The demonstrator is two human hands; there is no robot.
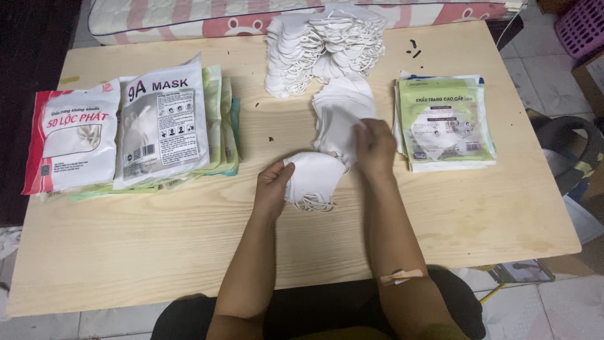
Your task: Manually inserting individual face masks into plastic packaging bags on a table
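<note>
My left hand [272,186] grips the near edge of a small stack of white folded face masks [314,179] lying on the wooden table [157,233]. Their ear loops hang toward me. My right hand [374,148] rests on a second, fanned stack of white masks [336,116] just behind the first, with the fingers pinching the top mask. A large loose heap of white masks [321,47] sits at the far middle of the table.
To the left lies a pile of filled mask packets [163,126], beside it a red and white packet [72,138]. A stack of flat green and white packets [443,126] lies to the right. A mattress edge borders the far side.
</note>
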